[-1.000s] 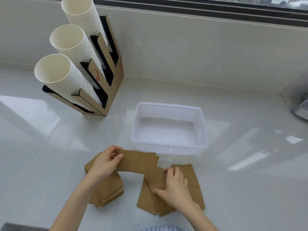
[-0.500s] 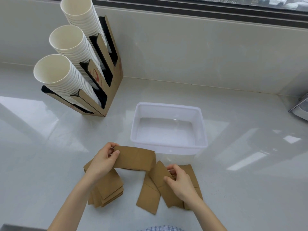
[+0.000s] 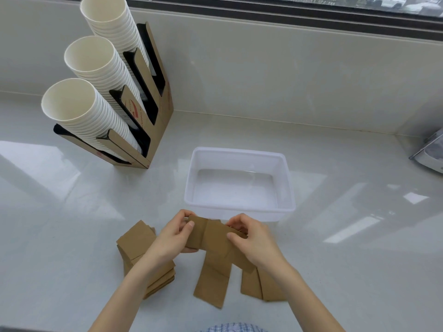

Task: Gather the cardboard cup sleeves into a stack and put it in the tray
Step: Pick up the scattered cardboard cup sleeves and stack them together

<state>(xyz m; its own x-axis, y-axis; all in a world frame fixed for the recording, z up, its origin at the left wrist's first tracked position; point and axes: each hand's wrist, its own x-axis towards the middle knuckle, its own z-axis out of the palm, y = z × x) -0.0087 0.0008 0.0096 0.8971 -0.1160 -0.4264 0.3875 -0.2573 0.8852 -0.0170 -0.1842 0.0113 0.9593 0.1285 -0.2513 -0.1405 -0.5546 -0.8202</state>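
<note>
Both hands up off the counter, just short of the tray's near wall. Left hand (image 3: 171, 238) pinches the left end of a flat cardboard sleeve (image 3: 208, 236), thumb on top, fingers curled under. Right hand (image 3: 254, 240) is closed on the right end, w/ a second sleeve (image 3: 239, 258) tucked beneath it, angling down toward the person.

Clear plastic tray (image 3: 286, 185) sits center, nothing in it, near rim just beyond the fingertips. Counter (image 3: 359, 259) to the right of the tray is wide open & glossy, plenty of swing room there.

Below the left wrist: a squared-ish pile of sleeves (image 3: 139, 238), edges fanned a bit at the bottom right. One loose sleeve (image 3: 212, 287) lies flat between the forearms, long edge running toward the person. Two more loose sleeves (image 3: 261, 286) under the right forearm, overlapping, partly hidden.

Back left: cardboard cup holder (image 3: 165, 101) w/ three tilted stacks of white paper cups (image 3: 96, 111), well clear of the hands. Backsplash wall (image 3: 263, 68) runs behind the tray, w/ a gap between. A grey item (image 3: 431, 154) cuts off at the right edge, can't tell what.
</note>
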